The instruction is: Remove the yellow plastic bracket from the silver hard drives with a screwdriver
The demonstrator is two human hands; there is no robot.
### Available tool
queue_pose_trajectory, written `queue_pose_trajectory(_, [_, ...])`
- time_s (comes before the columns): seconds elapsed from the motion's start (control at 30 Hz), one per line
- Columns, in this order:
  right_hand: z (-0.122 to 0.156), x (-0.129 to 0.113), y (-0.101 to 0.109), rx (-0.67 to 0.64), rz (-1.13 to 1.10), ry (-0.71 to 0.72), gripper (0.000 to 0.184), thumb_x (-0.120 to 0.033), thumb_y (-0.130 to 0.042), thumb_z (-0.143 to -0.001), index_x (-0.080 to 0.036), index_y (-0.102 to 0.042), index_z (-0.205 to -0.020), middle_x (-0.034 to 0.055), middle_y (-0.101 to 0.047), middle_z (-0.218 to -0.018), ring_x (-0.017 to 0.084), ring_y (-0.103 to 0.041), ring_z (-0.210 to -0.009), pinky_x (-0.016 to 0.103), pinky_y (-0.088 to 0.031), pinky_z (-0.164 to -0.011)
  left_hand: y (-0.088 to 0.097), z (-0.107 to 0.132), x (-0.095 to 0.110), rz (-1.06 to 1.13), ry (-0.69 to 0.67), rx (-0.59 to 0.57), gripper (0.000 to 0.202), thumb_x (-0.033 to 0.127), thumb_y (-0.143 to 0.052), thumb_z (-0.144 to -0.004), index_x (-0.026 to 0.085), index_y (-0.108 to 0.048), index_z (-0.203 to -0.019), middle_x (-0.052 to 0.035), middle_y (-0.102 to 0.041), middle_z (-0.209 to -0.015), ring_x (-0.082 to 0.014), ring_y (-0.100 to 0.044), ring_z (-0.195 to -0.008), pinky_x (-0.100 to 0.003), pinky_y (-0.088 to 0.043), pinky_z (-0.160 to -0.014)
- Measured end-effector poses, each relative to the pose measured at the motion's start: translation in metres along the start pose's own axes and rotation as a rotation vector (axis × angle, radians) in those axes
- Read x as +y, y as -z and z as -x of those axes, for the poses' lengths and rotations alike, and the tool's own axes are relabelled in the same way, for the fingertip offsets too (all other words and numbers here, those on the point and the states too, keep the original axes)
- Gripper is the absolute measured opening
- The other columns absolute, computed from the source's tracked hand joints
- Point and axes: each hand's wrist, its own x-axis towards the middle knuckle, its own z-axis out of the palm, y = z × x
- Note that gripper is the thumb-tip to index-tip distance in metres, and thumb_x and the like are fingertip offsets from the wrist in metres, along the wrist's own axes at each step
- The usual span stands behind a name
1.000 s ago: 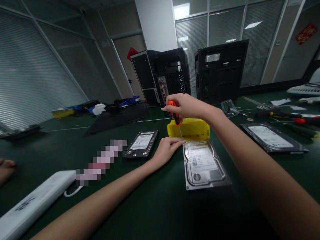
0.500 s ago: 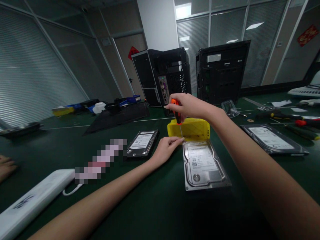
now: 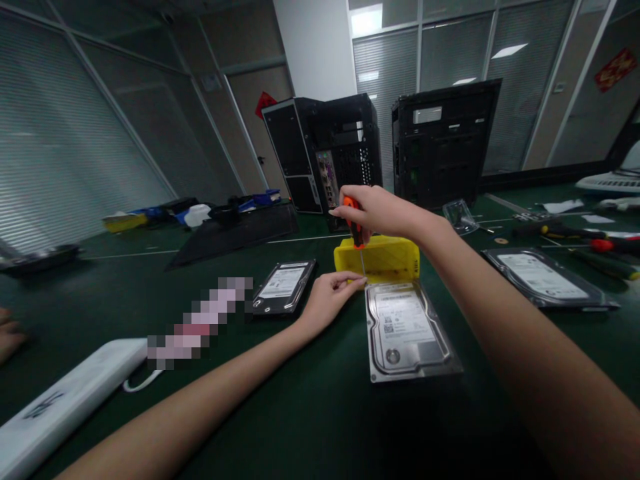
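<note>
My right hand [image 3: 380, 210] is closed round the orange-and-black handle of a small screwdriver [image 3: 356, 233], held upright with its tip at the far left corner of a silver hard drive [image 3: 406, 329] lying flat on the green table. My left hand [image 3: 330, 297] rests at that same corner, its fingers pinched together around the screwdriver's tip. A yellow plastic box [image 3: 383, 257] stands just behind the drive.
A smaller hard drive [image 3: 283, 285] lies to the left, another hard drive [image 3: 547, 277] to the right. Two black computer cases [image 3: 440, 140] stand at the back. Screwdrivers [image 3: 600, 245] lie far right. A white device [image 3: 65, 400] sits near left. Another person's hand [image 3: 7, 330] shows at the left edge.
Both hands stay at the drive's corner; the right hand with the screwdriver has shifted very slightly, the rest is unchanged.
</note>
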Motion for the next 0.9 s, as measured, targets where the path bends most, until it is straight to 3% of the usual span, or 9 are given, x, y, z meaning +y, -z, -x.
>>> queue_pose_trajectory(0.13, [0.0,0.0005,-0.0012,0.013,0.014,0.026,0.02,-0.037,-0.045,-0.085,-0.017,-0.047,-0.083,0.0029,-0.058,-0.069,0.01,-0.053,-0.042,0.021,-0.037,-0.041,-0.0002,0.001,0.0021,0.015,-0.002,0.013,0.032,0.04,-0.053,-0.078,0.015,-0.069,-0.086,-0.0024,-0.064,-0.063,-0.0126,-0.05,-0.054,-0.021,-0.032,-0.048])
queue_pose_trajectory(0.57, [-0.0031,0.003,-0.0044,0.084,0.08,0.077,0.023,-0.041,-0.046,-0.084,-0.018,-0.05,-0.083,0.0045,-0.057,-0.068,0.013,-0.051,-0.05,0.024,-0.034,-0.046,-0.0033,-0.0038,-0.0013,0.072,-0.05,-0.035,0.029,0.038,-0.051,-0.081,0.015,-0.068,-0.082,-0.0051,-0.069,-0.079,-0.017,-0.06,-0.071,-0.025,-0.043,-0.066])
queue_pose_trajectory(0.9, [-0.0016,-0.0041,-0.0031,0.04,0.107,0.062,0.023,-0.04,-0.045,-0.084,-0.018,-0.051,-0.086,0.0043,-0.058,-0.068,0.014,-0.053,-0.052,0.024,-0.037,-0.048,-0.004,-0.0056,-0.0042,0.038,-0.082,-0.039,0.029,0.038,-0.05,-0.082,0.015,-0.067,-0.081,-0.0043,-0.068,-0.077,-0.0172,-0.06,-0.071,-0.025,-0.043,-0.066])
